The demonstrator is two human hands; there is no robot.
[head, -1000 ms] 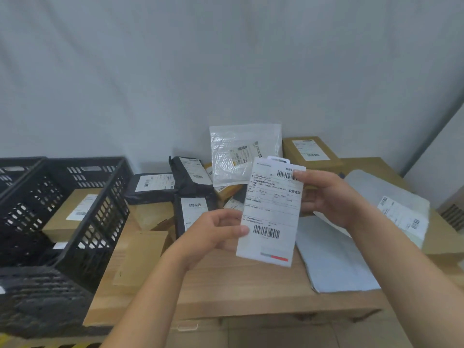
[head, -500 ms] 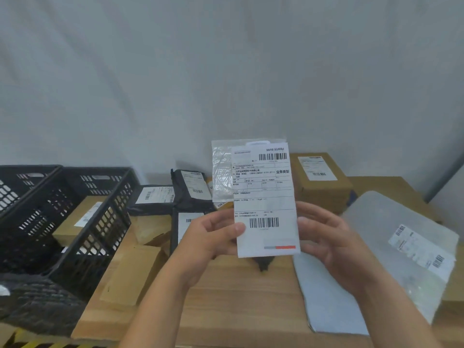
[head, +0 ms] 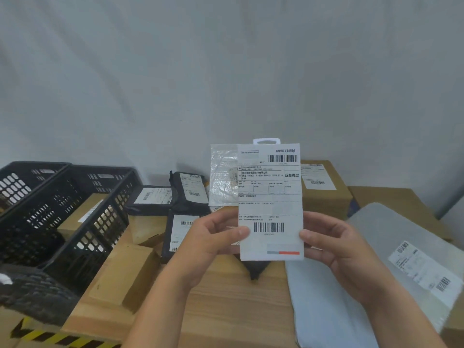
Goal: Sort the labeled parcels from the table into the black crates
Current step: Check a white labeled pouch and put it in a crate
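Left grip (head: 213,238) and right grip (head: 335,248) pinch the white parcel (head: 272,243), now upright between them; its blurred label (head: 270,189) is perhaps being read to pick a crate (head: 105,222) beyond the left grip.

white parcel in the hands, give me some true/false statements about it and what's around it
1. The left hand and right hand each grip a side edge of the white parcel, held upright above the table. True.
2. Its label carries no barcode. False: two barcodes show, one near the top, one lower down.
3. A cardboard box lies inside the nearer black crate. True.
4. The large grey mailer lies left of the crates. False: it lies on the table's right side, by the right hand.
5. The black parcels sit inside a crate. False: they lie on the table, right of the crates.
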